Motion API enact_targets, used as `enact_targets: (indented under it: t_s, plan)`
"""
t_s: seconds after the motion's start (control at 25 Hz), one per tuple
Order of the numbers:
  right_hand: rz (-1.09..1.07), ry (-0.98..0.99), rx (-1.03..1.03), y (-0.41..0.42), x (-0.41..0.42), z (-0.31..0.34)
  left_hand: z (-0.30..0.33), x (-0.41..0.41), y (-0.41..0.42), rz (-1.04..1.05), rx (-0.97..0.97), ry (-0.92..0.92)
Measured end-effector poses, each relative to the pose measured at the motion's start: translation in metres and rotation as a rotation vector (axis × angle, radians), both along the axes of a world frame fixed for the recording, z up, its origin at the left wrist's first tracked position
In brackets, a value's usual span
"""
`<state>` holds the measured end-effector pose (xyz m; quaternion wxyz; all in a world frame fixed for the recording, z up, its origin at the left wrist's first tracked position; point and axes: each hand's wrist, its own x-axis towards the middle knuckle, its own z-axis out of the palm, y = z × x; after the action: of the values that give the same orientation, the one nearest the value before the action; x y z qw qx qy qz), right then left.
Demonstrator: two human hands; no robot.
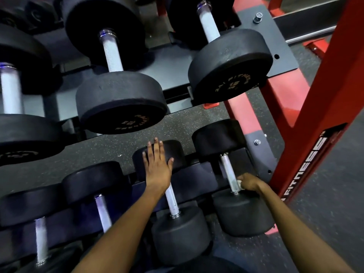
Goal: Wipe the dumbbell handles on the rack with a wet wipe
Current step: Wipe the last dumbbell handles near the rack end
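Note:
Black round-headed dumbbells lie on a two-tier rack. On the lower tier, the rightmost dumbbell has a steel handle (228, 170). My right hand (249, 182) curls round the near end of that handle and holds a white wet wipe (239, 183) against it; only a small bit of wipe shows. My left hand (157, 164) lies flat with straight fingers on the far head (176, 150) of the neighbouring dumbbell, whose handle (172, 200) runs under my wrist. Further left are two more lower-tier handles (102, 212), (41, 240).
The upper tier (173, 62) holds three larger dumbbells with knurled handles (112, 52), (208, 22), (11, 91). A red rack upright (315, 123) with white lettering stands close right of my right hand. Speckled black rubber floor (197, 119) shows between the tiers.

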<state>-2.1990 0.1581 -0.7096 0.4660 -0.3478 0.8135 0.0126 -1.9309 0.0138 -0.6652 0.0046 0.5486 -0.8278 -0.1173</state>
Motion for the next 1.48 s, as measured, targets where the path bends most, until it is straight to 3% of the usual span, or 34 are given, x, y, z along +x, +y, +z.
enact_targets:
  t_s: [0.32,0.52,0.68,0.88,1.04,1.16,1.24,1.32,1.48]
  plan:
    - [0.207,0.076,0.118,-0.006,0.002,-0.004,-0.001,0.000,0.001,-0.004,-0.006,0.019]
    - [0.403,0.205,0.067,-0.007,0.003,-0.009,-0.002,0.001,-0.001,-0.009,-0.002,0.028]
    - [0.406,0.211,0.017,-0.004,0.003,-0.013,-0.003,-0.001,-0.001,-0.007,-0.024,0.037]
    - [0.337,0.438,-0.020,0.011,0.052,-0.011,-0.006,0.001,-0.001,-0.004,-0.048,0.058]
    - [0.601,0.466,-0.014,0.008,0.106,0.002,-0.010,0.001,0.000,-0.001,-0.060,0.071]
    - [0.965,0.294,-0.167,-0.013,0.089,-0.004,-0.010,0.001,-0.003,-0.001,-0.064,0.057]
    - [1.097,0.372,-0.198,-0.019,0.059,-0.003,-0.012,0.002,-0.002,-0.006,-0.054,0.065]
    - [1.142,0.451,-0.087,-0.008,0.036,0.008,-0.013,0.003,-0.003,-0.013,-0.049,0.084]
    - [1.133,0.404,-0.181,-0.004,0.031,0.016,-0.014,0.002,-0.004,-0.004,-0.086,0.074]
